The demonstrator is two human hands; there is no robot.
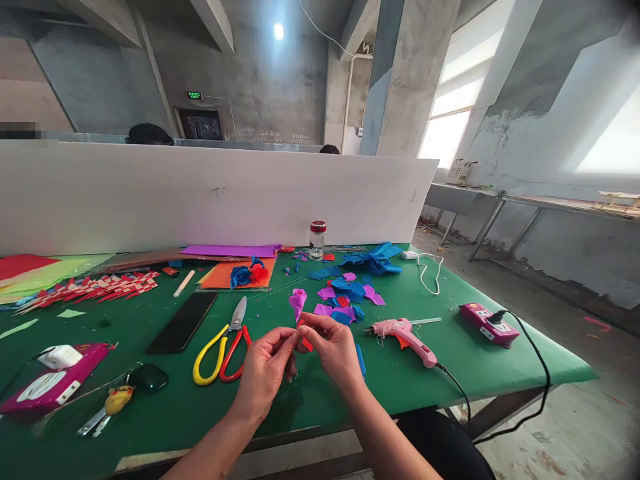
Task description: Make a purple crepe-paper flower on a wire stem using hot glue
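Just above the table's front part, my left hand (270, 363) and my right hand (333, 347) meet, fingertips pinched together. A small purple crepe-paper flower (298, 303) rises upright from between them, its lower end hidden by the fingers. A red paper piece (306, 343) shows between the hands, under my right fingers. Scissors (233, 343) with one yellow and one red handle lie left of my left hand. To the right of my right hand lies a pink glue gun (403, 335). Blue, purple and red paper petals (345, 293) are scattered behind the hands.
A black phone (183, 323), a magenta power strip (55, 380) and keys with a yellow charm (119, 400) lie left. Another power strip (489, 325) sits right, its cord hanging over the edge. A red-lidded jar (317, 240) stands by the white partition (220, 193). Finished-looking paper flowers (249, 272) rest on orange sheets.
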